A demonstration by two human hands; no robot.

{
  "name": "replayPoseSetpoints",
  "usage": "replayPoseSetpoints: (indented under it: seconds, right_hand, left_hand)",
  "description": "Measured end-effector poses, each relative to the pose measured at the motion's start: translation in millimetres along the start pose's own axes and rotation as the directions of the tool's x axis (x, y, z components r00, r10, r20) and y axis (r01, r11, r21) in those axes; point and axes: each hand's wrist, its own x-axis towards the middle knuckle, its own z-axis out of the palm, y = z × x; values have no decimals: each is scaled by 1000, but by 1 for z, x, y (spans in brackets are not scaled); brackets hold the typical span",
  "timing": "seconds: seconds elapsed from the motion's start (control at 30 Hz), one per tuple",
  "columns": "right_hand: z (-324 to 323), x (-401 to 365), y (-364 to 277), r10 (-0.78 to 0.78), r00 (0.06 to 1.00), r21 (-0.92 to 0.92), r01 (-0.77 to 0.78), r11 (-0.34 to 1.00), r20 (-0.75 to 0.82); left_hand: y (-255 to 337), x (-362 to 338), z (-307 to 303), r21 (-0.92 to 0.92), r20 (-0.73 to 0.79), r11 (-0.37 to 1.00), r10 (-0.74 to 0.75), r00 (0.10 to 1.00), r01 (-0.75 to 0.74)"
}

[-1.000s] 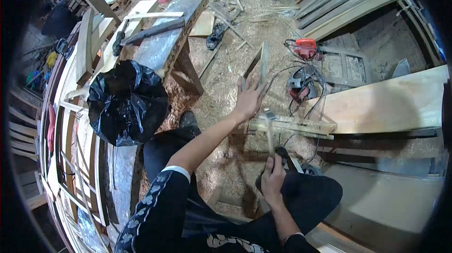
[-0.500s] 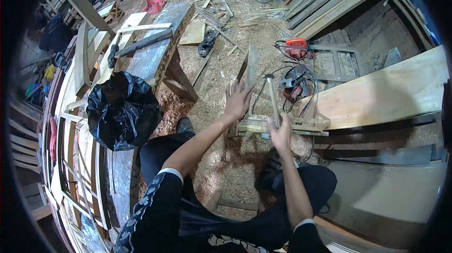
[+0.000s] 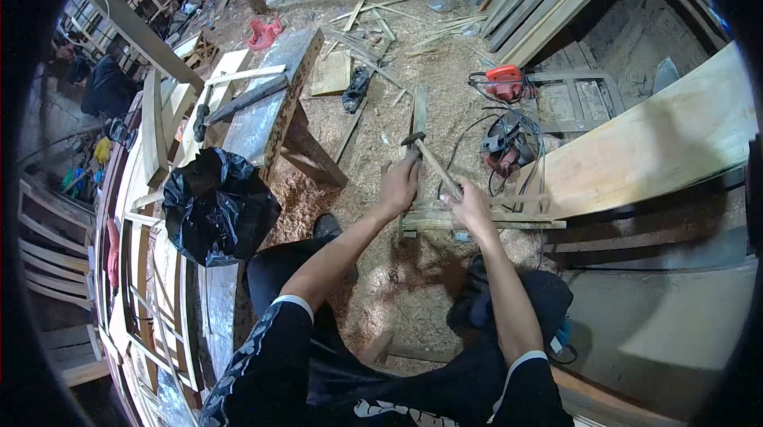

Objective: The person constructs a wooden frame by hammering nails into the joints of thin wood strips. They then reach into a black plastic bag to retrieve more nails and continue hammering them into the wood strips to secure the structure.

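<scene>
My right hand (image 3: 470,208) is wrapped around the wooden handle of a hammer (image 3: 437,164). The hammer's dark head is just beyond the fingertips of my left hand (image 3: 399,186). That hand is closed against a narrow wooden board (image 3: 420,105) that points away from me; whether anything small is pinched in its fingers cannot be made out. Below my hands, wooden strips (image 3: 509,222) lie crosswise near my knees.
A black plastic bag (image 3: 218,208) sits on the bench at left, with a second hammer (image 3: 200,121) behind it. A circular saw (image 3: 502,141) and an orange power tool (image 3: 506,81) with cables lie right. A wide plank (image 3: 636,157) stands at right; shavings cover the floor.
My left hand's spread fingers have drawn together and lowered against the board. The hammer has tilted left, bringing its head close to my left fingertips. My view has shifted slightly.
</scene>
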Motion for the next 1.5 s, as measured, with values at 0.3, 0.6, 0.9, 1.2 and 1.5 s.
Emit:
replayPoseSetpoints:
  seconds: [0.3,0.6,0.9,1.2,1.5]
  right_hand:
    - [10,9,-21,105,979,-13,-105,994,177]
    - [-1,-3,-55,2,998,-65,-7,998,-67]
    - [-54,-26,-104,48,962,166,-2,986,-269]
    - [-42,-53,-97,125,990,-4,-126,992,-67]
    - [-12,-68,-83,268,944,310,-318,896,193]
  left_hand:
    - [15,-11,-21,76,-36,910,-406,913,407]
    - [25,-109,-18,-740,347,413,-441,828,531]
    - [43,-134,-43,-619,468,436,-464,752,654]
    - [51,-174,-40,-671,443,303,-568,694,677]
    - [47,-159,-32,-861,285,128,-681,675,493]
